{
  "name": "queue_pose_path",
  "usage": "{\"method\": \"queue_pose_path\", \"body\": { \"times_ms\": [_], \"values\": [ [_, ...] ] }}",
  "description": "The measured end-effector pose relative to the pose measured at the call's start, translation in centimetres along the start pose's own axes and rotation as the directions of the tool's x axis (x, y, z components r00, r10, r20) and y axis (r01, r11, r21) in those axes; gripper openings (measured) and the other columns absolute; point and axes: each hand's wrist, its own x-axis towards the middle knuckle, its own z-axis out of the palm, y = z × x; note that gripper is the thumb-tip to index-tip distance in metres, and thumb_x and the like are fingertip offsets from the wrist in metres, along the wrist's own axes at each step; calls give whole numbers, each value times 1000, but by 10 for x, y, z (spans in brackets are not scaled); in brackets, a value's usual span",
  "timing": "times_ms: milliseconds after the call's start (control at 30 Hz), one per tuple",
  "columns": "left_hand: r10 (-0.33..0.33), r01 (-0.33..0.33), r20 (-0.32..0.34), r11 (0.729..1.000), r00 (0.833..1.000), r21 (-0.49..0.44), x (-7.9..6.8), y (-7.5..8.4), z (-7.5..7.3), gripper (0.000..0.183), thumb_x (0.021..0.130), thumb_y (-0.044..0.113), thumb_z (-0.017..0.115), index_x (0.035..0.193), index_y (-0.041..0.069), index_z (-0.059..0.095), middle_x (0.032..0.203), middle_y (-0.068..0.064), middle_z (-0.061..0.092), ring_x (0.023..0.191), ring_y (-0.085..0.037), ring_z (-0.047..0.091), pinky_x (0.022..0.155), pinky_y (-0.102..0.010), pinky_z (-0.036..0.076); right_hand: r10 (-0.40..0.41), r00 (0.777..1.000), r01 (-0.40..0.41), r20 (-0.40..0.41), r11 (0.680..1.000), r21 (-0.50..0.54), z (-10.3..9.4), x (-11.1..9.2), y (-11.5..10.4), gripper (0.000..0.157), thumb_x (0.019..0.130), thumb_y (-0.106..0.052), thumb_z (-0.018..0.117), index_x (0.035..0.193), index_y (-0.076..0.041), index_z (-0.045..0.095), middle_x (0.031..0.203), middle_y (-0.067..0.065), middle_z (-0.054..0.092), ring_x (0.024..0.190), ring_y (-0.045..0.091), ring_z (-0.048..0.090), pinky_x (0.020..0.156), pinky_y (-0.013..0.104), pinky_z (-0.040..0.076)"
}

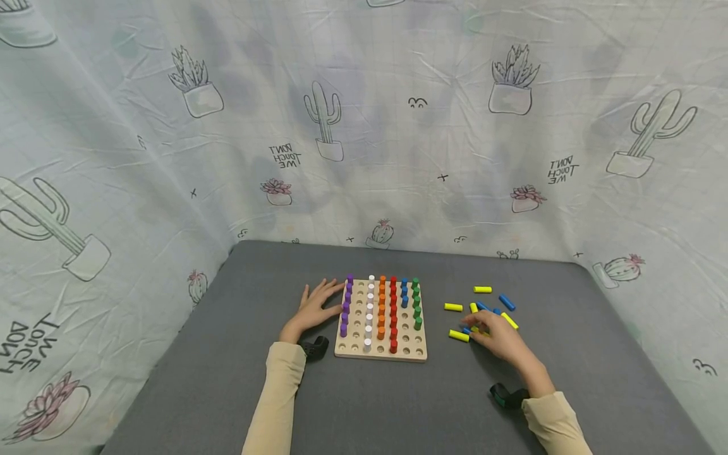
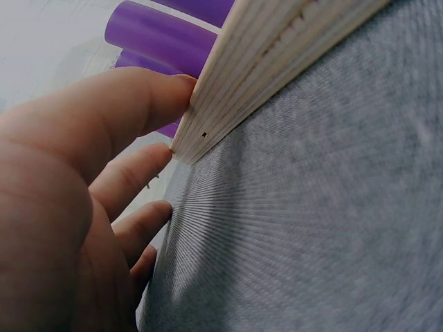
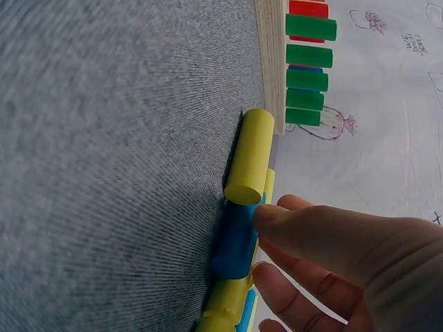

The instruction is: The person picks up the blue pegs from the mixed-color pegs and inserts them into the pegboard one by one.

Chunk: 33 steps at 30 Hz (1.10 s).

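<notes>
A wooden pegboard (image 1: 381, 357) holds rows of purple, white, orange, red, blue and green pegs. My left hand (image 1: 309, 311) lies at its left side with fingers spread; in the left wrist view a fingertip touches the board's edge (image 2: 228, 90) just below the purple pegs (image 2: 159, 34). To the right of the board, my right hand (image 1: 500, 338) reaches down into loose pegs. Its thumb and fingers pinch a blue peg (image 3: 235, 242), which lies against a yellow peg (image 3: 250, 155). The fingertips on the far side are partly hidden.
Around the right hand lie several loose yellow pegs (image 1: 482, 289) and blue pegs (image 1: 507, 303). Vacant holes show in the board, mainly in the second column and the front row. A grey cloth (image 1: 398, 411) covers the table, and a printed curtain (image 1: 398, 158) hangs behind it.
</notes>
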Motion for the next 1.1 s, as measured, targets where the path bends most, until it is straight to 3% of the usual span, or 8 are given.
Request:
{"method": "queue_pose_path", "body": {
  "times_ms": [567, 1100],
  "values": [
    [10, -10, -4, 1000, 1000, -1, -1, 3, -1, 62, 88, 42, 59, 143, 21, 39, 151, -10, 27, 142, -32, 13, 110, -57, -11, 38, 999, -34, 21, 989, -143, 8, 6, 2, 25, 78, -4, 71, 103, -7, 68, 95, 4, 68, 87, 22, 63, 74, 40, 52],
    [1, -1, 2, 1000, 1000, -19, -1, 2, 0, 62, 88, 42, 59, 142, 22, 39, 152, -8, 26, 143, -30, 11, 111, -55, -13, 28, 999, -33, -38, 988, -148, 8, 9, 0, 19, 79, -6, 71, 98, -8, 70, 90, 1, 68, 82, 19, 63, 70, 38, 51]
  ]
}}
